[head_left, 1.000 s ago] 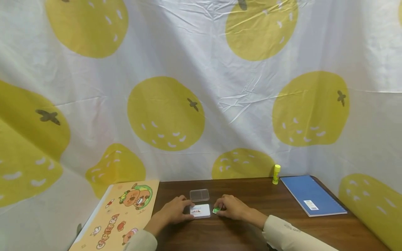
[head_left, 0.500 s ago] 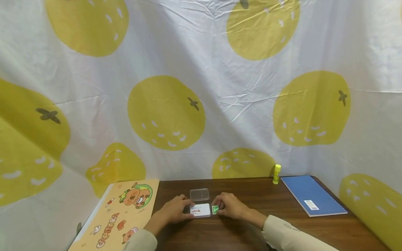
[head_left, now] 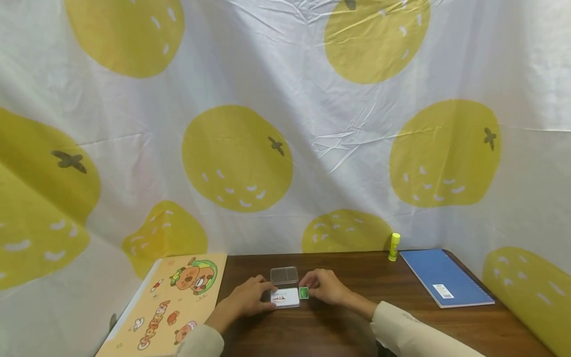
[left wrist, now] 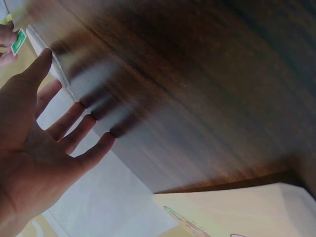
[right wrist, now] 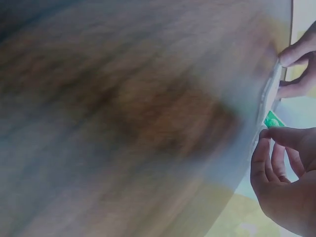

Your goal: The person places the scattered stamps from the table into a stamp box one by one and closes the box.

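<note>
A flat white case point(head_left: 287, 298) with a small red-and-blue print lies in front of me in the head view. My left hand point(head_left: 251, 296) holds it at its left end, thumb on the near edge and index finger on the far one; the other fingers stay extended in the left wrist view. Between thumb and index finger, my right hand point(head_left: 329, 287) pinches a small green stamp point(head_left: 304, 293) with a pale border. The stamp stands raised right at the case's right edge. In the right wrist view, the fingertips partly cover the stamp point(right wrist: 273, 120).
Just behind the case lies a clear plastic lid point(head_left: 284, 274). A yellow glue stick point(head_left: 394, 247) stands at the back right, beside a blue notebook point(head_left: 446, 277). A capybara-printed board point(head_left: 151, 307) lies on the left. A fruit-patterned cloth point(head_left: 339, 124) hangs behind the table.
My right hand has shifted slightly left and away from me, bringing the stamp up to the case's edge and turning its green face into fuller view. My left hand keeps its place.
</note>
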Motion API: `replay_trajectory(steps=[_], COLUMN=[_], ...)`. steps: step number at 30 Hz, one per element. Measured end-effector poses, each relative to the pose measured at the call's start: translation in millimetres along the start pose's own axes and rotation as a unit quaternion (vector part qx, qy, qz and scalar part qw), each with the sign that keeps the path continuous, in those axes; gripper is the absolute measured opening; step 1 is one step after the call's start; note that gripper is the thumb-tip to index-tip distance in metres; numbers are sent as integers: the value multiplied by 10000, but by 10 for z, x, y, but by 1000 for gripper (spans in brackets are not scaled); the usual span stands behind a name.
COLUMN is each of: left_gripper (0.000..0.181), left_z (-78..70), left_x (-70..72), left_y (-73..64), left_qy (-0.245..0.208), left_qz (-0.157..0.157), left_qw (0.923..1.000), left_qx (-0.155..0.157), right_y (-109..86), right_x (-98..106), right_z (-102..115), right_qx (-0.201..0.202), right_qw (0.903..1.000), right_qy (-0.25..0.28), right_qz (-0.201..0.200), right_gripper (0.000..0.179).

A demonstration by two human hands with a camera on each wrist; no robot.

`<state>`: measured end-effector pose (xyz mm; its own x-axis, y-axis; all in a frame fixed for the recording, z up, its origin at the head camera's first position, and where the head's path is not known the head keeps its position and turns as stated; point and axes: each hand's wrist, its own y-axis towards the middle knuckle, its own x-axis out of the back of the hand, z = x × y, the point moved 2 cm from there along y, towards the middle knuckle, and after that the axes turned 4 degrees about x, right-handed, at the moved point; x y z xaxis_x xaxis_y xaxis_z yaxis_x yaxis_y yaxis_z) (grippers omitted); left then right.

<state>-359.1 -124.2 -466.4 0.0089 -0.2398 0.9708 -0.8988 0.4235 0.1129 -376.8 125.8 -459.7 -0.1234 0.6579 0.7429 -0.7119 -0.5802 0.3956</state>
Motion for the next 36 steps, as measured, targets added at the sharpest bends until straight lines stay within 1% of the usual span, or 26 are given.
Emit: replay_trajectory(steps=[4,9,14,20,30,36], left_gripper=[44,44,44,44,44,44], left_z=[-5,-10,-5,-12,-7,0], left_x=[11,16,12,17,1,-2], left_y=[-1,-6,1,1,-2,-3], left_qy=[14,-36,-63,-45,-15,-4], left_qz=[-19,25,29,12,-66,-44], left_qw=[10000,10000,10000,10000,9999,10000], left_qx=[-33,1,23,10,-90,-74], right_y=[69,129,163,178,175,182], right_x=[-7,-49,-96,-159,-265,-285], right_z=[21,61,79,57,20,25], right_qx=[63,48,1,-161,-154,-167], right_qw=[10000,9998,9999,9997,9996,9995], right_qy=[12,153,59,60,-174,-159], right_qz=[-26,69,125,187,176,193], right_gripper=[16,15,16,17,16,16])
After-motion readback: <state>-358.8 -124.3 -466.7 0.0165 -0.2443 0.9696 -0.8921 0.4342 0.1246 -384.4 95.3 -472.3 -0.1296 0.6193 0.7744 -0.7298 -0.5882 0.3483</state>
